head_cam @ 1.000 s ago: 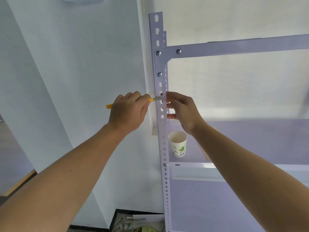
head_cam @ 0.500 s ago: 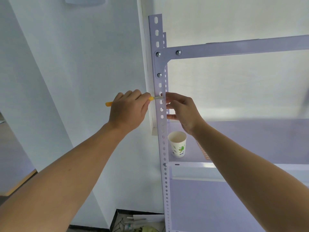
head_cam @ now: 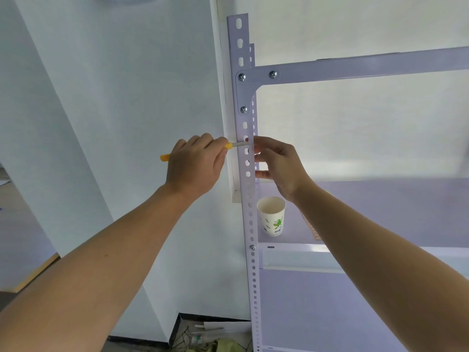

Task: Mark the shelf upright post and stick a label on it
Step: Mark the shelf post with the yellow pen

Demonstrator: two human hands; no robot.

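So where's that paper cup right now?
In the head view, the paper cup stands upright on the shelf board, just right of the perforated upright post and directly below the right hand.

Your left hand (head_cam: 195, 166) and right hand (head_cam: 280, 165) are bare. Your left forearm (head_cam: 101, 270) and right forearm (head_cam: 380, 250) are uncovered as far as the view reaches; the left carries one small dark mole.
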